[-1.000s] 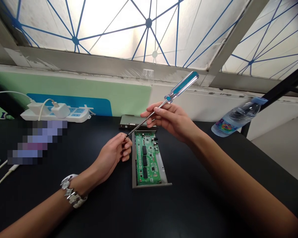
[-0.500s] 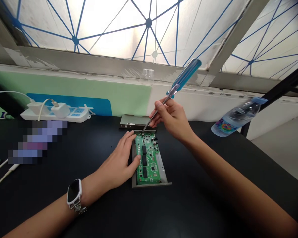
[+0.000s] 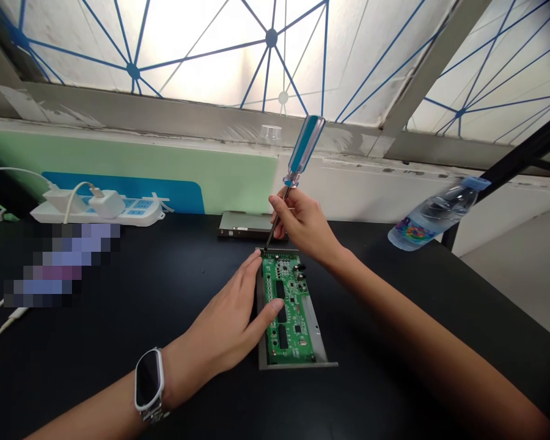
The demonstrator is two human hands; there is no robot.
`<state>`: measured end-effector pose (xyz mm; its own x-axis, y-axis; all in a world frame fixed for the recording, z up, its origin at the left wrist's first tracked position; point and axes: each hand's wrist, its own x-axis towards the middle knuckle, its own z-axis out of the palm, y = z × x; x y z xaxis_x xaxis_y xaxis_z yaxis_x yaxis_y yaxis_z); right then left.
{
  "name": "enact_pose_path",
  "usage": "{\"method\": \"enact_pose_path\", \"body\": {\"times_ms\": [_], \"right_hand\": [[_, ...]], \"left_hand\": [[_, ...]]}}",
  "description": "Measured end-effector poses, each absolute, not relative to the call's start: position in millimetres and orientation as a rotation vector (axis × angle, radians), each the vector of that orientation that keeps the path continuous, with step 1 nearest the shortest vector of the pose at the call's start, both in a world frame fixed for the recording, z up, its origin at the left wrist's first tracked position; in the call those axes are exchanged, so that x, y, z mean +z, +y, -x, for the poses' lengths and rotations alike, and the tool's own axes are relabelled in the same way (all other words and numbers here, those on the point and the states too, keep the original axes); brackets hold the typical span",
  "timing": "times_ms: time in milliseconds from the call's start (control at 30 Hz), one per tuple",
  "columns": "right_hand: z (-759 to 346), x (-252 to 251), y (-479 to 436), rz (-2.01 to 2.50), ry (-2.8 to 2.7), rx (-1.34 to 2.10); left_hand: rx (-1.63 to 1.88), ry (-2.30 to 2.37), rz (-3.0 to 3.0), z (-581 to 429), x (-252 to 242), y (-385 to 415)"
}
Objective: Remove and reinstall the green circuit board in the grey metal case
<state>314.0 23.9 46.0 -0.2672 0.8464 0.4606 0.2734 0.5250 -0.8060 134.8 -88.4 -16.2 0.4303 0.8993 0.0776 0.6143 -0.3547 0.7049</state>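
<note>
A green circuit board (image 3: 294, 308) lies in a shallow grey metal tray (image 3: 318, 333) on the black table. My left hand (image 3: 236, 315) rests along the left side of the tray, fingers stretched out, its thumb lying on the board. In my right hand (image 3: 302, 220) is a screwdriver (image 3: 305, 146) with a blue and clear handle, its shaft pinched between thumb and fingers. The screwdriver slants down to the left, with its tip at the far left corner of the board, close to my left fingertips. Whether a screw sits under the tip is too small to tell.
Behind the board, a flat metal cover (image 3: 241, 225) lies near the wall. A white power strip (image 3: 132, 214) with plugged-in chargers is at the back left. At the right, a water bottle (image 3: 433, 217) leans against a black bar (image 3: 513, 168).
The tray with the board has shifted right and nearer to me, my left hand with it. The screwdriver has become steeper, and its tip has moved to the board's far left corner.
</note>
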Motion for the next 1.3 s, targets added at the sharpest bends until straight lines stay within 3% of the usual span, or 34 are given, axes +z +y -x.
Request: {"method": "enact_pose_path", "body": {"times_ms": [1300], "right_hand": [[-315, 41, 26, 0.94, -1.942, 0.749]], "left_hand": [[0.458, 1.26, -2.649, -115, -10, -70]]}}
